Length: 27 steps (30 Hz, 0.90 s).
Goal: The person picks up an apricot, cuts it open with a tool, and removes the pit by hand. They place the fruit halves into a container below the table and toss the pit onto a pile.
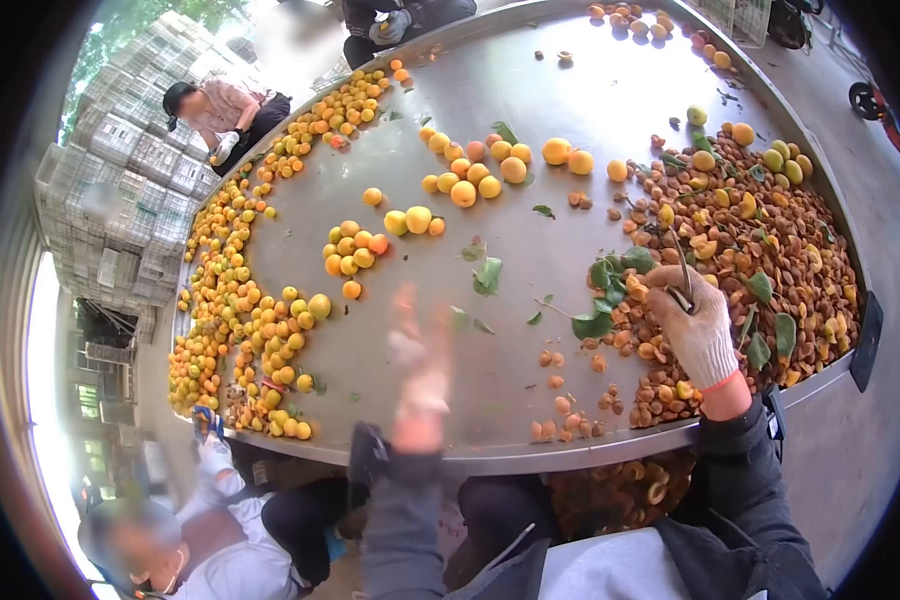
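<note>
Knife gripped in rt hand at pits edge; lt hand blurred, unclear, over bare table.

Daylight, soft; shadows faint. Pale glare is carried by the round grey metal table. At its near rim the left hand is motion-blurred. Frame edges are curved, blackened.

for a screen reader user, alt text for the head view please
A gloved right hand grips a metal tool over a heap of apricot pits on a round metal table. The blurred left hand hovers above bare metal, with apricots spread beyond; other people sit at the rim.
</note>
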Each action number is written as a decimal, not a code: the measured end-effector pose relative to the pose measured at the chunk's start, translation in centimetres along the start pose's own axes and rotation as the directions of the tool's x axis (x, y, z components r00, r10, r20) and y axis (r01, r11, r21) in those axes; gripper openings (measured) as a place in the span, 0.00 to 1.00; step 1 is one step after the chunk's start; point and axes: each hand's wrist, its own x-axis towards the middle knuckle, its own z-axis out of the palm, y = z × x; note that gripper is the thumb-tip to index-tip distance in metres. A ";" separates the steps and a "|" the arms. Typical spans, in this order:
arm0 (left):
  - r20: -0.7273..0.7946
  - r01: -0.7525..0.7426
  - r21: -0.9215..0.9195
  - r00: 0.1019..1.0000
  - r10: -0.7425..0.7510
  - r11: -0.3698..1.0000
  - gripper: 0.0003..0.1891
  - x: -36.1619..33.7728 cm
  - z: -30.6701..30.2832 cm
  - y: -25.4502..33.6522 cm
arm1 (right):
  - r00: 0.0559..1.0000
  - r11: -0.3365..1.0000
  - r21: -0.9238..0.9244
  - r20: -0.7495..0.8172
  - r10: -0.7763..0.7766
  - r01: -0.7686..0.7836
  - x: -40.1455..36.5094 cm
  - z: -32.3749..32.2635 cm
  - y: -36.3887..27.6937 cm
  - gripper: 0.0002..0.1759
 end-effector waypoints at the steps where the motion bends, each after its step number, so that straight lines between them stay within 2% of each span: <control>1: 0.000 0.327 -0.205 0.942 -0.334 0.922 0.32 2.8 -2.7 3.1 | 1.000 1.000 0.008 -0.013 -0.015 0.015 -0.1 0.4 0.2 0.07; 3: -0.305 0.242 -0.046 0.920 -0.244 0.969 0.31 8.5 0.8 -11.0 | 1.000 0.998 0.057 0.004 -0.009 0.009 -0.2 0.8 0.5 0.07; 4: -0.300 0.233 -0.049 0.924 -0.237 0.971 0.31 9.5 0.6 -11.4 | 1.000 0.995 0.103 0.025 0.000 -0.003 -0.1 0.9 0.5 0.07; 5: -0.391 0.337 0.164 0.885 -0.252 0.927 0.28 10.4 0.6 -11.7 | 0.998 0.996 0.078 0.046 0.039 -0.042 0.1 0.8 0.0 0.07; 6: -0.483 0.440 0.357 0.842 -0.241 0.824 0.26 11.0 0.8 -12.0 | 0.999 0.996 0.078 0.033 0.040 -0.043 0.2 0.8 0.1 0.07; 7: -0.475 0.429 0.354 0.848 -0.236 0.831 0.26 11.4 0.4 -11.4 | 0.999 0.998 0.059 0.048 0.024 -0.027 0.1 0.8 0.3 0.08; 9: -0.227 0.393 0.321 0.915 -0.333 0.861 0.22 11.2 -1.1 -9.3 | 0.998 0.999 0.039 0.059 -0.019 0.017 0.1 0.9 0.8 0.08; 10: -0.216 0.385 0.321 0.919 -0.329 0.865 0.22 11.1 -0.9 -9.0 | 0.999 0.999 0.036 0.049 -0.012 0.011 0.1 0.9 0.8 0.08; 12: -0.195 0.285 0.195 0.949 -0.247 0.939 0.19 10.3 -0.3 -8.5 | 0.996 0.999 0.041 0.091 0.011 -0.015 0.0 0.9 0.7 0.08; 13: -0.076 0.294 -0.162 0.948 -0.309 0.942 0.16 9.8 0.1 -7.3 | 0.994 0.999 0.036 0.104 0.022 -0.026 0.0 1.0 0.6 0.08; 14: -0.069 0.295 -0.167 0.948 -0.309 0.941 0.16 8.7 0.2 -5.8 | 0.995 0.999 0.029 0.098 0.025 -0.028 -0.2 1.2 0.7 0.08; 15: 0.159 0.372 -0.594 0.923 -0.350 0.713 0.16 7.2 -0.1 -4.1 | 0.989 0.998 0.062 0.147 0.017 -0.026 -0.3 1.5 0.8 0.08; 16: 0.377 0.448 -0.843 0.887 -0.267 0.297 0.15 5.7 -0.3 -2.3 | 0.981 0.995 0.094 0.193 0.007 -0.025 -0.5 1.7 0.7 0.09; 17: 0.384 0.450 -0.845 0.886 -0.259 0.289 0.15 4.4 -0.6 -0.2 | 0.970 0.999 0.044 0.242 -0.015 0.004 -0.7 1.7 0.2 0.09; 18: 0.456 0.470 -0.878 0.879 -0.141 0.088 0.16 3.0 -0.9 2.1 | 0.963 0.997 0.055 0.268 0.029 -0.045 -1.2 1.8 -0.4 0.10; 19: 0.500 0.495 -0.861 0.866 -0.010 -0.118 0.16 1.7 -1.0 4.2 | 0.953 0.998 0.064 0.303 0.009 -0.030 -1.7 1.9 -0.7 0.11; 20: 0.506 0.502 -0.856 0.863 0.002 -0.126 0.16 0.6 -0.8 5.9 | 0.941 0.997 0.074 0.337 -0.011 -0.015 -2.0 1.9 -0.7 0.11; 22: 0.555 0.553 -0.790 0.829 0.074 -0.266 0.18 -1.0 -0.3 8.9 | 0.921 1.000 0.031 0.390 -0.017 0.005 -2.6 2.0 -0.3 0.12; 23: 0.572 0.585 -0.757 0.809 0.139 -0.290 0.19 -1.7 -0.2 10.5 | 0.922 0.994 0.008 0.372 -0.106 0.111 -2.9 1.9 -0.8 0.12; 24: 0.576 0.593 -0.750 0.803 0.152 -0.292 0.19 -2.5 0.1 11.8 | 0.907 0.999 -0.036 0.420 0.033 -0.019 -3.4 1.3 -2.0 0.12; 27: 0.658 0.655 -0.674 0.742 0.125 -0.341 0.20 -4.7 1.4 14.1 | 0.920 0.998 -0.053 0.392 -0.015 0.039 -4.1 0.7 -1.8 0.13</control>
